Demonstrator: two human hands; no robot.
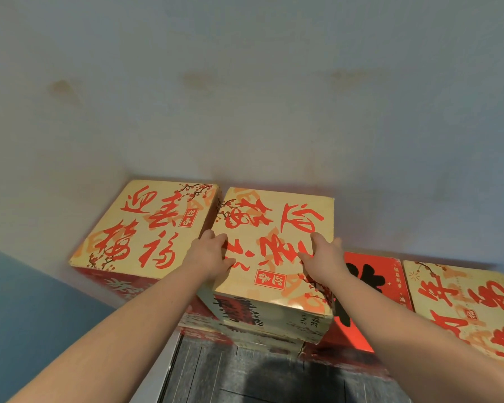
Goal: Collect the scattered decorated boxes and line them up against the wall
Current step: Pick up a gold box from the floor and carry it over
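While both bare arms reach forward from six o'clock, the left hand (213, 254) grips the left edge of the middle box (277, 251), fingers curled over its rim, and the right hand (322, 254) lies on the same lid with fingers spread and fairly straight, pressing on the cream top. That box sits at the centre of view, raised above the row and slightly tilted, its far edge close to the wall (245, 97). At nine o'clock from it stands the corner box (146, 225), touching or almost touching it and tucked where two walls meet. At three o'clock lie a red box (373, 280) and, beyond it, a cream box (463, 303), both lower. The pale grey-blue wall carries faint brownish stains. Dark wood-grain floor (245, 373) shows at six o'clock, and a blue panel (26, 301) fills eight o'clock.
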